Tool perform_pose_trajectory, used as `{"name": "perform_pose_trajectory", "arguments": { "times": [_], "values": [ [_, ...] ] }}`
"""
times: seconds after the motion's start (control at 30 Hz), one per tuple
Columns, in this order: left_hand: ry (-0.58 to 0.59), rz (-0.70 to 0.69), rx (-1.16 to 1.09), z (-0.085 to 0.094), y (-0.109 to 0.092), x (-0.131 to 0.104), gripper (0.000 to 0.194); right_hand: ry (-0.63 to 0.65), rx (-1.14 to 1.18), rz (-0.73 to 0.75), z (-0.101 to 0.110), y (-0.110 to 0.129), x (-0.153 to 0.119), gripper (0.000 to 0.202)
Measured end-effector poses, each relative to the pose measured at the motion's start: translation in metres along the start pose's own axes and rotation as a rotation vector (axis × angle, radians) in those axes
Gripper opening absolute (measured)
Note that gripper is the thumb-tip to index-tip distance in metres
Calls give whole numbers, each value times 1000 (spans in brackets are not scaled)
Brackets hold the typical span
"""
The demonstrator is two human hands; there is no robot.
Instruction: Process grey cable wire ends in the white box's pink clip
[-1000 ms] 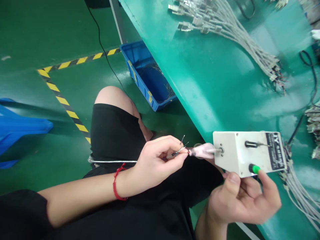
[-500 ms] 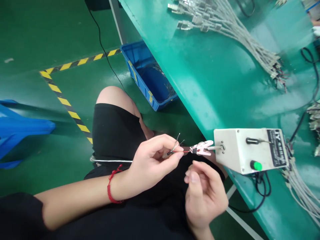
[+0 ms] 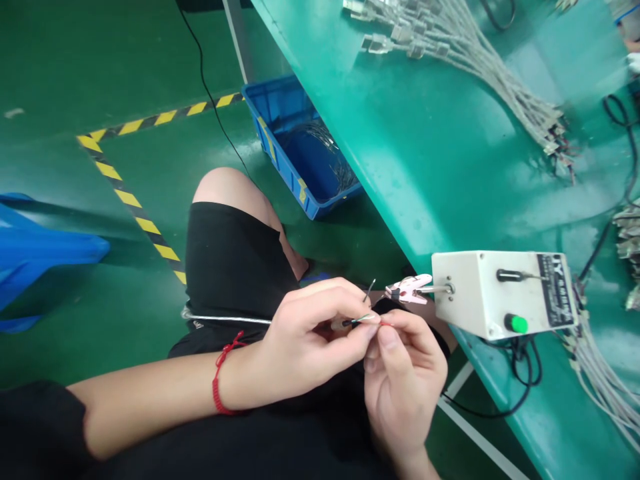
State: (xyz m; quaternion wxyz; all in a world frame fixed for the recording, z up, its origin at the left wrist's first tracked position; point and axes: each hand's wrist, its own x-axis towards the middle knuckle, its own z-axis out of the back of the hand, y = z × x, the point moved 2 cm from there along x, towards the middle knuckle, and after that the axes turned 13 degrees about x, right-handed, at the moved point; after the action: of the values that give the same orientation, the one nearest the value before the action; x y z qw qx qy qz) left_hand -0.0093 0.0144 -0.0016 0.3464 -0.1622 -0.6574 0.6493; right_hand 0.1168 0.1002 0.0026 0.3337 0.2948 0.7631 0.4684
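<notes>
My left hand (image 3: 313, 337), with a red cord bracelet at the wrist, pinches the end of a pale cable (image 3: 230, 320) where thin coloured wires (image 3: 364, 320) fan out. The cable runs back across my lap. Against its fingertips, my right hand (image 3: 407, 373) pinches the red wire (image 3: 386, 324) between thumb and forefinger. Just above the hands is a pink clip (image 3: 409, 289) on the metal shaft of a white box machine (image 3: 463, 293) with a green knob. No wire from the hands visibly sits in the clip's jaws.
The machine stands at the edge of a green table (image 3: 390, 180). Bundled cables (image 3: 490, 73) lie on it at the top, and more cables (image 3: 600, 380) lie at the right. A blue bin (image 3: 285, 177) with cables is on the floor.
The left hand has moved slightly down, and the red wire is away from the pink clip. The right hand has come to the left hand's fingertips and taken hold of the red wire.
</notes>
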Motion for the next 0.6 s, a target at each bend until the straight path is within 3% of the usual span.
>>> {"name": "perform_pose_trajectory", "arguments": {
  "times": [0.33, 0.47, 0.6],
  "values": [
    [46, 14, -78, -2, 3, -4, 16, 29, 40, 45, -2, 3, 2, 10],
    [113, 116, -195, -5, 4, -10, 13, 47, 9, 101, 2, 2, 0, 15],
    [177, 237, -320, -7, 4, -16, 8, 56, -75, 270, 9, -1, -3, 13]
  ]
}}
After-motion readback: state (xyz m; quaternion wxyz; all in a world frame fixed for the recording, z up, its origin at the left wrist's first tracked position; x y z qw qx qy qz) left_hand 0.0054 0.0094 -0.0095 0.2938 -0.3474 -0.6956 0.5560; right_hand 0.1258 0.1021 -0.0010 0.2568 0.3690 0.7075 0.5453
